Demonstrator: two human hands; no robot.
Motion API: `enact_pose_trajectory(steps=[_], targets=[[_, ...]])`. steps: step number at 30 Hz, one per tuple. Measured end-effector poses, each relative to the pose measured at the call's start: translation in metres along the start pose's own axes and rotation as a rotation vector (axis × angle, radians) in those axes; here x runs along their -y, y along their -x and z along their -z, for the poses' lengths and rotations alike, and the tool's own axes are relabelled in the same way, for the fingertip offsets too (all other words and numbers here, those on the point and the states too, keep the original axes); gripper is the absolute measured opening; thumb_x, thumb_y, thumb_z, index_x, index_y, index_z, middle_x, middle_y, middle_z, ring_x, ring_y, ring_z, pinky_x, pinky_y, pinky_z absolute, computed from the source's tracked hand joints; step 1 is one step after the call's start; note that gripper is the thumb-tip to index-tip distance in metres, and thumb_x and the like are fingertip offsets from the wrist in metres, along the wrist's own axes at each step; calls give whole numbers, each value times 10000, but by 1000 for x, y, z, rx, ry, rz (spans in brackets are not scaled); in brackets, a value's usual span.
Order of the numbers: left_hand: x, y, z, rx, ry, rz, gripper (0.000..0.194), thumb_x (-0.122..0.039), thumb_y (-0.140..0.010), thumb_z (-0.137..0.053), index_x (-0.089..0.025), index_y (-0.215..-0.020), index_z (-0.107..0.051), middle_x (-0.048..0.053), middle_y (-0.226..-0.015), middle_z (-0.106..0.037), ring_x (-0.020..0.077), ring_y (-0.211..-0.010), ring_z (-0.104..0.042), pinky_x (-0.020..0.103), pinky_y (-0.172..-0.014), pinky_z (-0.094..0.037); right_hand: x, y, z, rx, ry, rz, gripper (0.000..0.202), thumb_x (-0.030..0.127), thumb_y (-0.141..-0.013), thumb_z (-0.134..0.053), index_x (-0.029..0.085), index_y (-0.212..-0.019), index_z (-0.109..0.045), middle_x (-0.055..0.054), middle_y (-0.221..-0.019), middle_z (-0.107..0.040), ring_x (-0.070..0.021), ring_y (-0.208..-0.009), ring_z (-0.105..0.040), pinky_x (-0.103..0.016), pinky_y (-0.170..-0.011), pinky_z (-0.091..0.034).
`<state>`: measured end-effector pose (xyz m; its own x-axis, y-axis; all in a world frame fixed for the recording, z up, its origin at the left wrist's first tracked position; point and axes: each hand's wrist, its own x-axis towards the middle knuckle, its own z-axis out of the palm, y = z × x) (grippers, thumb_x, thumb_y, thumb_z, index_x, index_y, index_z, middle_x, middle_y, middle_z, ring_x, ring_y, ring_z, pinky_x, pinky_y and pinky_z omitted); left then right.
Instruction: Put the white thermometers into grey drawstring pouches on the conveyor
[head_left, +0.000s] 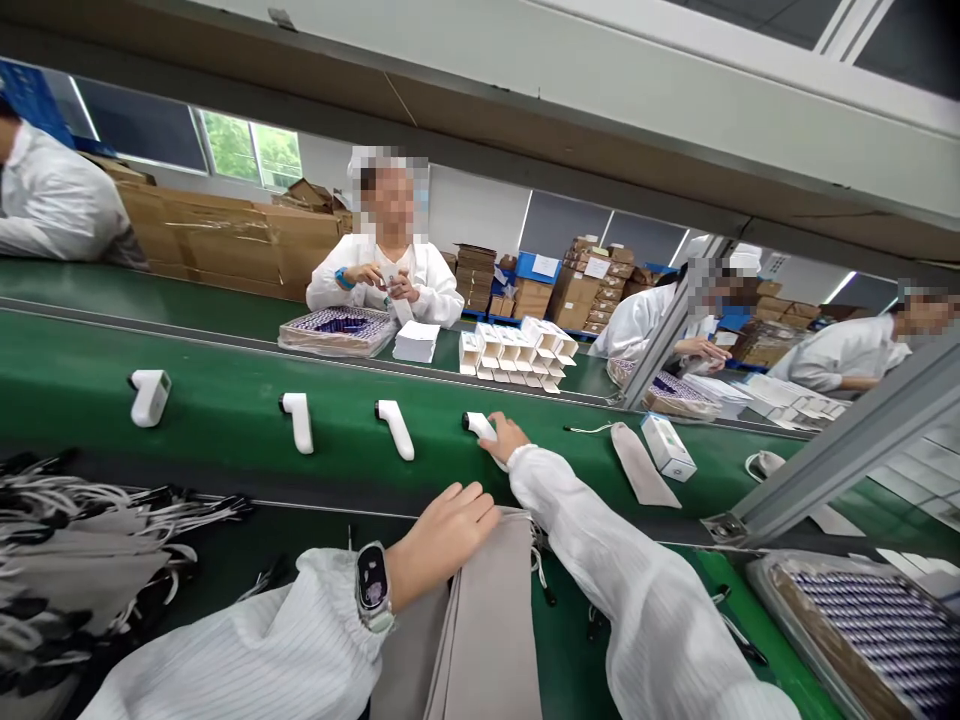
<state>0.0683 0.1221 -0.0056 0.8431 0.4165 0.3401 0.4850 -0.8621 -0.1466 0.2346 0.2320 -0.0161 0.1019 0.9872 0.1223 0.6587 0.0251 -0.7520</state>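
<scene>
On the green conveyor belt, my right hand [507,440] is closed around the handle of a white infrared thermometer [477,424] with a black tip. My left hand [454,535], wearing a watch, has its fingers bent over the top edge of a grey drawstring pouch [491,620]. That pouch lies on a stack of similar ones, and the fingertips are partly hidden. Three more thermometers lie to the left: a near one [395,430], a middle one [298,422] and a far one [151,397].
Grey pouches with white cords [82,570] are piled at left. A loose pouch [641,465] and a small white box [667,447] lie on the belt at right. A battery tray [877,630] stands lower right. A slanted metal post [825,450] crosses the right side. Co-workers sit opposite.
</scene>
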Motion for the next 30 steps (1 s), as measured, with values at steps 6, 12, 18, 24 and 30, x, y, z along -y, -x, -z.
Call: enact_pose_trajectory(steps=[6, 12, 18, 24, 30], targets=[[12, -4, 5, -10, 343, 171, 205, -243, -859, -382, -177, -702, -496, -15, -686, -508, 157, -772, -404, 286, -680, -302, -2, 11, 8, 12, -185, -40, 582, 204, -718, -496, 213, -1225, -209, -60, -902, -560, -195, -817, -564, -372, -737, -421], [12, -6, 28, -60, 600, 284, 219, -287, -870, -328, -184, -731, -461, -27, -731, -474, 119, -712, -420, 241, -668, -333, 38, 58, 57, 302, -944, 91, 827, 248, -638, -622, 401, -1222, -57, 11, -924, -530, -177, -753, -589, -395, -661, -481], [9, -8, 35, -215, 701, 415, 189, -245, -877, -293, -184, -725, -386, -27, -729, -390, 103, -669, -417, 213, -630, -346, 55, 74, 47, 379, -957, 26, 559, 336, -633, -635, 331, -1086, -308, 47, -746, -497, -109, -608, -541, -257, -506, -482], [20, -7, 44, -416, 594, 518, 189, -214, -866, -301, -176, -761, -453, 5, -823, -352, 120, -793, -422, 228, -738, -354, 61, 87, 32, 623, -680, -10, 379, 544, -686, -487, 167, -652, -461, 42, -564, -406, -46, -444, -363, -126, -318, -291], [28, -3, 66, -178, 642, 573, 216, -364, -824, -368, -180, -744, -448, -10, -767, -405, 119, -655, -441, 225, -607, -360, 56, 88, 35, 292, -430, 172, 513, 601, -741, -322, 158, -577, -522, 31, -440, -369, -60, -381, -310, -190, -360, -268]])
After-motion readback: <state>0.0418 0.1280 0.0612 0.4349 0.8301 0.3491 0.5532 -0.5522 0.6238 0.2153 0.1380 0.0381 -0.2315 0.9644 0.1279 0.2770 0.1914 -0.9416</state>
